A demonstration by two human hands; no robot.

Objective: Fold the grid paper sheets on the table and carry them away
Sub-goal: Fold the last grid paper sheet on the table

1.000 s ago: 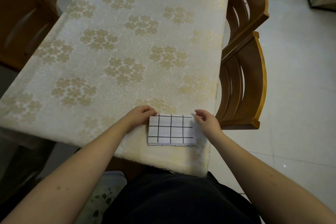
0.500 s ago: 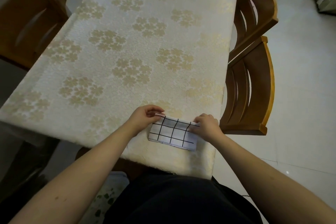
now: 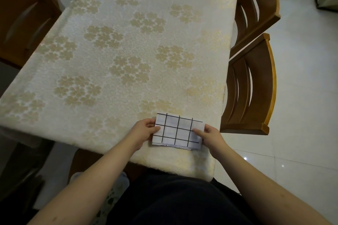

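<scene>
A folded stack of white grid paper [image 3: 178, 130] with black lines is held just above the near right part of the table [image 3: 113, 56]. My left hand [image 3: 144, 130] pinches its left edge, thumb on top. My right hand [image 3: 208, 135] pinches its right edge, thumb lying on the sheet. The far edge of the paper is raised toward me; several layered edges show along its near side.
A cream tablecloth with gold flower prints covers the table. Two wooden chairs [image 3: 250, 86] stand at the table's right side, another chair [image 3: 27, 14] at the far left. Pale tiled floor [image 3: 307, 97] lies to the right.
The folded paper lay flat with my hands at its sides; both hands then gripped its edges and lifted it off the cloth, tilting it up.
</scene>
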